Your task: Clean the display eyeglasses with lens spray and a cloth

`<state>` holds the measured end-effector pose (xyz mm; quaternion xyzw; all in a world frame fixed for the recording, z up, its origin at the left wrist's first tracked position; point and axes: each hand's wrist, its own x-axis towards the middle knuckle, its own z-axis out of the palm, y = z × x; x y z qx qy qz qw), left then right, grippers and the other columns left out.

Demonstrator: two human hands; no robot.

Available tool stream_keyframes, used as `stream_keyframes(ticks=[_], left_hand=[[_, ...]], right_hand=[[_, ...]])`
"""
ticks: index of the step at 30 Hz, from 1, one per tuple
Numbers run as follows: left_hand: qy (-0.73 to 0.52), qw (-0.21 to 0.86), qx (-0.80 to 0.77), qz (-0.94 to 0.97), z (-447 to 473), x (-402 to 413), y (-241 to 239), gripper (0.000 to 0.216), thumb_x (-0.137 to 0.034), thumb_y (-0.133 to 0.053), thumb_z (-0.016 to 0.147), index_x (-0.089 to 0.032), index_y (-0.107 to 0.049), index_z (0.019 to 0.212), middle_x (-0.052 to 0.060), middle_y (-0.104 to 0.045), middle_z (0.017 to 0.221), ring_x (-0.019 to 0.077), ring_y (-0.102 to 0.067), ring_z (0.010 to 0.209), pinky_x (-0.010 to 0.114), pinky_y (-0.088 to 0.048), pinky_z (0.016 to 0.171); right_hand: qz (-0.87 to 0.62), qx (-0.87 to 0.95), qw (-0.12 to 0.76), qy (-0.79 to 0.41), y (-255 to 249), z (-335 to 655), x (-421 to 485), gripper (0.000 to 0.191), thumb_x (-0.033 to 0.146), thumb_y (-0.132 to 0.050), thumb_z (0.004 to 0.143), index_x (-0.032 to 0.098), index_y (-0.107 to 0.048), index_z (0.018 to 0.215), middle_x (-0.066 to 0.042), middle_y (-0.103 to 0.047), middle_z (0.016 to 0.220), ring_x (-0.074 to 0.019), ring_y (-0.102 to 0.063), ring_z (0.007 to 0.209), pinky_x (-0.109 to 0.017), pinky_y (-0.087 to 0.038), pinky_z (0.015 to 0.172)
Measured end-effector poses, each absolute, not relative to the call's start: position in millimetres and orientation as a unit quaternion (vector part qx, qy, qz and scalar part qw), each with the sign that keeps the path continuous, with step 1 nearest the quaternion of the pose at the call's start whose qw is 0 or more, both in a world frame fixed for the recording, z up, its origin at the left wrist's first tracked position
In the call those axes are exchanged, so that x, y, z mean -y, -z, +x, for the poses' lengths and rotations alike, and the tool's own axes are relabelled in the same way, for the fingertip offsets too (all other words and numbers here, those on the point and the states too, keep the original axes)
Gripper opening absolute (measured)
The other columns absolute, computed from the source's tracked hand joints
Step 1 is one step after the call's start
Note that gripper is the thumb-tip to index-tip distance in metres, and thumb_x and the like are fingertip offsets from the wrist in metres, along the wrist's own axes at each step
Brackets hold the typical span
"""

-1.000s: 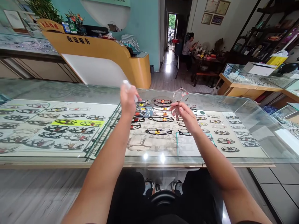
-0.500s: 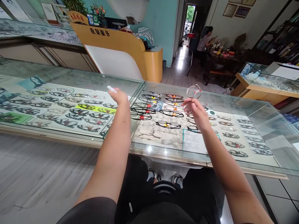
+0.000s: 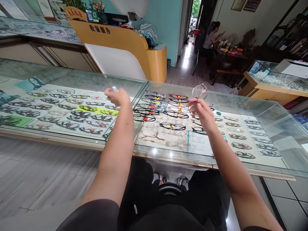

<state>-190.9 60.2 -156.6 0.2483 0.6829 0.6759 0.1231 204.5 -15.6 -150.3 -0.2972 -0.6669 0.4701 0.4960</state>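
Up go the thin-rimmed glasses [image 3: 200, 91], held over the right section of the glass display case [image 3: 168, 152], towards its far edge. They're stood on end, one lens above the other; the long axis runs near upright, the top leaning to the right. A red mark shows by the upper lens. Which way the temples point, I can't tell.

Now the case itself, and it's full of eyewear! Its left section has rows of frames [image 3: 78, 118], some on a yellow-green strip [image 3: 97, 111]. In its right section, a dark pair [image 3: 172, 126] with a yellow tag lies near the front, and a teal-edged white sheet [image 3: 199, 144] lies to the right of that section's middle.

To the hands: the right hand [image 3: 204, 113] pinches the glasses around the middle and lower lens, thumb against fingers. Above the case's left section, close to its divider, the left hand [image 3: 118, 97] is blurred, curled around a small white object [image 3: 115, 89], its tip poking out above. Both hands are clear of the case's top.
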Motion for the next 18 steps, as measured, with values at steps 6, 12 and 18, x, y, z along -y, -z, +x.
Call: stream_keyframes(ticks=[6, 12, 18], left_hand=[[-0.714, 0.011, -0.485, 0.504, -125, 9, 108, 0.005, -0.023, -0.055, 0.105, -0.020, -0.059, 0.107, 0.002, -0.065, 0.099, 0.0193, -0.069, 0.103, 0.041, -0.048, 0.095], [-0.106, 0.238, -0.462, 0.848, -96, 104, 128, 0.024, -0.045, -0.066, 0.103, -0.029, -0.080, 0.114, 0.005, -0.081, 0.117, 0.0304, -0.074, 0.110, 0.037, -0.051, 0.091], [-0.040, 0.247, -0.493, 0.833, -102, 108, 152, 0.028, -0.043, -0.064, 0.103, -0.025, -0.075, 0.121, 0.009, -0.075, 0.130, 0.0298, -0.068, 0.120, 0.036, -0.048, 0.096]], right_hand=[[-0.297, 0.661, 0.505, -0.468, 145, 209, 14, 0.040, 0.061, -0.056, 0.108, 0.030, -0.072, 0.127, -0.006, -0.075, 0.120, -0.0230, -0.066, 0.095, -0.038, -0.053, 0.084], [-0.280, 0.661, 0.516, -0.468, 145, 212, 11, 0.040, 0.062, -0.058, 0.107, 0.030, -0.072, 0.127, -0.006, -0.074, 0.120, -0.0216, -0.065, 0.092, -0.036, -0.053, 0.082], [-0.271, 0.667, 0.511, -0.469, 147, 209, 11, 0.043, 0.065, -0.059, 0.106, 0.028, -0.072, 0.124, -0.006, -0.073, 0.118, -0.0207, -0.064, 0.091, -0.034, -0.049, 0.081]])
